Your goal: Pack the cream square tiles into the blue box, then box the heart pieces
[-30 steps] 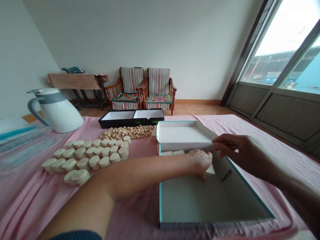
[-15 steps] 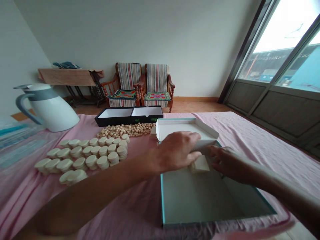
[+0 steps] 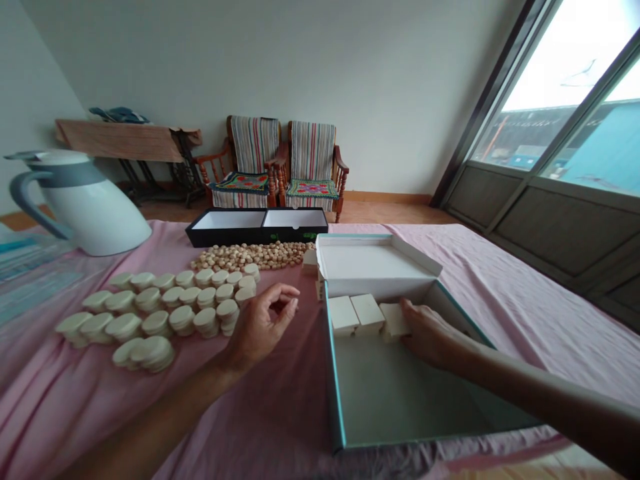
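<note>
An open teal-edged box point(image 3: 336, 400) lies in front of me, its white lid point(image 3: 377, 259) folded back. Along its far inner wall sit a white square block point(image 3: 343, 313), a second white block point(image 3: 367, 312) and a third, slightly turned white block point(image 3: 394, 320). My right hand point(image 3: 430, 335) reaches into the box, its fingers closed at the right side of the third block. Outside the box, to its left, my left hand point(image 3: 263, 327) hovers over the cloth with nothing in it, thumb and curled fingers apart. Close to it stand rows of stacked pale rounded discs point(image 3: 183, 319).
Many small tan round pieces point(image 3: 253, 255) lie in a heap behind the discs. A black two-part tray point(image 3: 225, 237) stands beyond them. At left are a white jug point(image 3: 95, 207) and clear plastic packaging point(image 3: 30, 273). A pink cloth point(image 3: 505, 267) covers the surface.
My left hand has left the box and moved left, over the cloth, uncovering the blocks along the far wall. My right hand stays in the box, now at the rightmost block.
</note>
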`<state>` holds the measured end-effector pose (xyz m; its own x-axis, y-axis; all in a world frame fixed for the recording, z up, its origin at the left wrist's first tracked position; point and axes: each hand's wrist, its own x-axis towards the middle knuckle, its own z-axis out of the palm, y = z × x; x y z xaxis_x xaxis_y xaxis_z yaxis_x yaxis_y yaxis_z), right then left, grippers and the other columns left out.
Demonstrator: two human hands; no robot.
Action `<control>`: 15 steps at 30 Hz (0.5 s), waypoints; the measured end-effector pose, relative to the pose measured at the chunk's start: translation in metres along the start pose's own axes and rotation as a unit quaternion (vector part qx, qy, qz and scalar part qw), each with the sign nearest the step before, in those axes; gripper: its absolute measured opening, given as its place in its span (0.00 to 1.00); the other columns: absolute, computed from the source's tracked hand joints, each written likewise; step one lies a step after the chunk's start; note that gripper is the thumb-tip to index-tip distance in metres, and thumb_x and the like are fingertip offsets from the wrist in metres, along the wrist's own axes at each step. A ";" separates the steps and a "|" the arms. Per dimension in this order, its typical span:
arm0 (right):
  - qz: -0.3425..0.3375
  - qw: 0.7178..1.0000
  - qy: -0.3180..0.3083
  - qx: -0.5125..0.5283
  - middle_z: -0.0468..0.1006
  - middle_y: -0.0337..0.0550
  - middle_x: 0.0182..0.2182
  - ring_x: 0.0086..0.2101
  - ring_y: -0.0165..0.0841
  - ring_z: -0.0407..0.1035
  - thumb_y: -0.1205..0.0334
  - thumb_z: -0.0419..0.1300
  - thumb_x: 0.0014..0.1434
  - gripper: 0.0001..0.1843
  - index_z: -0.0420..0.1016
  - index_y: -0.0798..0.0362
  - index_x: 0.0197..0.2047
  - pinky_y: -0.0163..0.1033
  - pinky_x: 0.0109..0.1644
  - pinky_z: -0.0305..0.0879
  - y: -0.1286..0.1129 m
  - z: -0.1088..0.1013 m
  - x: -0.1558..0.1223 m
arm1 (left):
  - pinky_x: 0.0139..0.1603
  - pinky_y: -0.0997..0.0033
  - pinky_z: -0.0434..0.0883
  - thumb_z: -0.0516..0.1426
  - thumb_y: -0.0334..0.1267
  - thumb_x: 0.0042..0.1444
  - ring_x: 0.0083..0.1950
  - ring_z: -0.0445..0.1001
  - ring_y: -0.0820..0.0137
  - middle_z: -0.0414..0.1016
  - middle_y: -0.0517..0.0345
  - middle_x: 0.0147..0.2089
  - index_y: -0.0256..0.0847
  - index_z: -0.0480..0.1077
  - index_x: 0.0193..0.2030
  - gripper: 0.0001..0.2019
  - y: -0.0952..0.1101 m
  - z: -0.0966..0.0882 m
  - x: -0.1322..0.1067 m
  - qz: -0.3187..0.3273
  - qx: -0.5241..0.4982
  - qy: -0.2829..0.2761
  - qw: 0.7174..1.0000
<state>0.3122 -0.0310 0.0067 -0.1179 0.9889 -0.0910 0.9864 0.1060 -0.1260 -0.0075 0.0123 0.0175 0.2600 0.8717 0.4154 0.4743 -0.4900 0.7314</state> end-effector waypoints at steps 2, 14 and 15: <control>0.011 1.000 -0.014 -0.002 0.76 0.59 0.40 0.42 0.47 0.72 0.67 0.57 0.49 0.20 0.67 0.64 0.46 0.41 0.40 0.64 -0.004 0.000 0.007 | 0.38 0.73 0.72 0.53 0.40 0.59 0.35 0.77 0.70 0.77 0.58 0.34 0.40 0.69 0.42 0.09 -0.008 0.006 -0.002 -0.014 -0.005 -0.008 1.000; -0.053 0.998 0.013 0.010 0.77 0.46 0.30 0.33 0.39 0.72 0.66 0.56 0.49 0.11 0.67 0.55 0.39 0.38 0.33 0.60 0.005 -0.025 0.002 | 0.39 0.74 0.71 0.52 0.35 0.58 0.39 0.77 0.70 0.78 0.55 0.39 0.39 0.68 0.47 0.11 -0.027 0.015 0.008 -0.026 0.100 -0.101 0.990; -0.052 0.998 0.028 0.015 0.77 0.45 0.29 0.31 0.38 0.72 0.65 0.56 0.50 0.10 0.68 0.54 0.39 0.38 0.33 0.60 0.003 -0.030 0.000 | 0.39 0.74 0.72 0.52 0.34 0.56 0.40 0.76 0.70 0.77 0.53 0.42 0.38 0.67 0.48 0.13 -0.026 0.013 0.018 -0.012 0.147 -0.111 0.983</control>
<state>0.3188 -0.0272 0.0358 -0.2123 0.9770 -0.0207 0.9651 0.2063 -0.1613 -0.0047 0.0409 -0.0008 0.4067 0.8793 0.2479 0.6967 -0.4740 0.5385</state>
